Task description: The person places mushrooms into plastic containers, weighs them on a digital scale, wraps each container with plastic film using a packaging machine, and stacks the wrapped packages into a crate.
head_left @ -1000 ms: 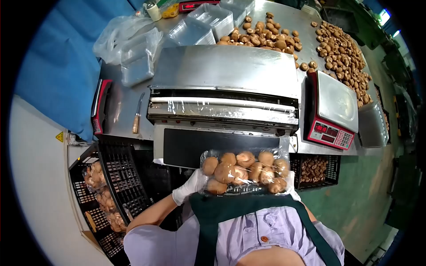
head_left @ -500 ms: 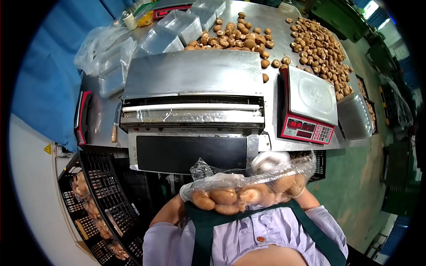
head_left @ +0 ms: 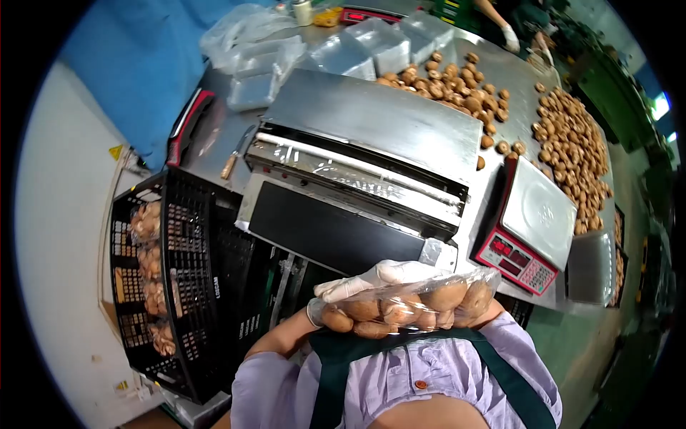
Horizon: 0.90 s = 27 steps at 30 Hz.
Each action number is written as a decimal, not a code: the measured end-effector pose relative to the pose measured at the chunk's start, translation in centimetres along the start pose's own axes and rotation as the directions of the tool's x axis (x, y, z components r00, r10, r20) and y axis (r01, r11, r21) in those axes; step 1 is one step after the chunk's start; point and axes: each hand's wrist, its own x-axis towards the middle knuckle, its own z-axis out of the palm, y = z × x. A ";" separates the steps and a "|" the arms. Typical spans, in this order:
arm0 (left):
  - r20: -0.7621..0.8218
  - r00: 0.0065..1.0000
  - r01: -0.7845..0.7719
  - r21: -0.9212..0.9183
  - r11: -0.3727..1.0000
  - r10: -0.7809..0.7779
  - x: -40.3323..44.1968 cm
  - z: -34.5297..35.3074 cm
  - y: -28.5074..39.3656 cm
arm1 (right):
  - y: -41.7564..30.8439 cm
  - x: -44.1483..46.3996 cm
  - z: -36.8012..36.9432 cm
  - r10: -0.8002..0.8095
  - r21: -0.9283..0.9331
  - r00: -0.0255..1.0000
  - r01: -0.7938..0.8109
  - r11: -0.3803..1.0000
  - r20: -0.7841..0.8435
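Observation:
A film-wrapped pack of brown mushrooms (head_left: 404,307) is held close to the dark green apron, its upper side tilted away. My left hand (head_left: 344,288), in a white glove, grips the pack's left end, fingers over its far edge. The gloved right hand (head_left: 411,272) lies along the far edge, fingers bent against the film; part of it is hidden behind the pack. Just beyond the hands stands the wrapping machine (head_left: 371,136) with its black plate (head_left: 329,225) and a film roll.
To the right are a red scale (head_left: 532,222), clear trays (head_left: 592,268) and heaped mushrooms (head_left: 572,154). A knife (head_left: 237,154) lies left of the machine. A black crate (head_left: 189,286) with wrapped packs stands at the lower left. Another person's gloved hand (head_left: 510,38) shows at the far side.
The pack has gone from facing up to tilted, and my hands have shifted to its far edge. The view has turned, and another person's hand has appeared at the far side.

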 end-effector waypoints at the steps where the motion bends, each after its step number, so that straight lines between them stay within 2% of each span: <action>1: -0.038 0.998 0.023 -0.426 0.905 -0.043 0.3 1.0 -4.0 | 0.6 0.2 0.1 0.022 -0.037 1.000 -0.022 0.999 0.006; 2: -0.070 0.976 0.183 -0.246 0.952 -0.206 1.1 -1.0 -1.8 | 1.0 0.5 0.3 0.033 -0.063 0.999 -0.032 0.997 0.013; 3: -0.132 0.925 0.350 -0.072 0.934 -0.357 2.2 -3.6 0.5 | 1.5 0.6 0.1 0.051 -0.104 0.999 -0.050 0.993 0.009; 5: -0.204 0.903 0.262 -0.437 0.860 -0.379 1.3 -7.0 2.6 | 1.8 0.8 0.0 0.059 -0.155 0.998 -0.058 0.986 0.002; 6: -0.239 0.909 0.239 -0.370 0.898 -0.341 1.1 -8.2 5.3 | 1.9 0.8 0.0 0.068 -0.190 0.998 -0.065 0.980 0.008; 7: -0.265 0.938 0.163 -0.231 0.959 -0.223 1.0 -8.3 6.8 | 1.8 1.0 -0.1 0.078 -0.220 0.997 -0.076 0.973 0.004; 8: -0.221 0.957 0.193 -0.004 0.981 -0.189 0.7 -8.3 9.5 | 1.7 1.1 -0.4 0.083 -0.255 0.997 -0.080 0.964 0.000; 9: -0.140 0.986 0.126 0.294 0.948 -0.088 0.9 -7.6 10.2 | 1.7 1.2 -0.4 0.090 -0.289 0.996 -0.086 0.954 -0.001; 10: -0.143 0.984 -0.055 0.350 0.935 0.111 0.5 -6.0 9.8 | 2.1 1.6 -0.4 0.090 -0.328 0.996 -0.087 0.941 -0.006; 11: -0.141 0.984 0.005 0.629 0.778 0.108 0.3 -4.9 11.0 | 2.4 1.9 -0.3 0.096 -0.362 0.995 -0.094 0.928 -0.014; 12: -0.244 0.958 0.049 0.651 0.757 0.148 0.5 -3.7 10.3 | 3.0 2.1 -0.1 0.103 -0.389 0.994 -0.105 0.915 -0.027; 15: -0.330 0.930 0.326 0.536 0.779 -0.161 0.6 -3.6 7.0 | 5.5 2.9 1.2 0.116 -0.470 0.983 -0.170 0.867 -0.140; 17: -0.441 0.827 0.452 0.155 0.878 -0.348 -0.4 -4.9 5.0 | 8.1 3.5 2.6 0.136 -0.503 0.967 -0.230 0.833 -0.216; 18: -0.508 0.771 0.421 -0.047 0.906 -0.385 -1.4 -5.6 3.1 | 9.2 4.0 3.3 0.144 -0.518 0.958 -0.257 0.816 -0.248; 19: -0.590 0.741 0.267 -0.180 0.947 -0.321 -2.7 -6.4 1.8 | 10.1 4.3 3.8 0.151 -0.524 0.949 -0.282 0.804 -0.278; 21: -0.692 0.573 0.199 -0.402 0.894 -0.439 -6.3 -8.8 1.1 | 11.6 4.7 4.4 0.092 -0.503 0.943 -0.251 0.827 -0.319; 22: -0.784 0.483 0.142 -0.371 0.918 -0.391 -8.5 -10.4 1.8 | 12.6 5.3 4.5 -0.038 -0.471 0.942 -0.132 0.872 -0.334; 23: -0.849 0.406 0.089 -0.330 0.940 -0.337 -11.0 -12.2 2.6 | 12.2 5.5 4.5 0.018 -0.421 0.936 -0.174 0.890 -0.351; 24: -0.906 0.316 0.123 -0.255 0.959 -0.281 -13.1 -14.0 4.9 | 12.4 5.6 4.4 0.017 -0.420 0.938 -0.171 0.891 -0.347; 25: -0.936 0.212 -0.091 -0.307 0.947 -0.283 -15.1 -15.6 5.1 | 12.8 5.5 4.3 0.014 -0.421 0.939 -0.168 0.892 -0.345; 26: -0.950 0.142 -0.145 -0.297 0.944 -0.277 -16.9 -17.4 5.8 | 13.0 5.4 4.3 0.025 -0.417 0.938 -0.177 0.892 -0.345; 27: -0.893 0.041 -0.361 -0.432 0.827 -0.448 -19.2 -19.5 5.4 | 13.2 5.2 4.2 0.037 -0.413 0.938 -0.187 0.891 -0.344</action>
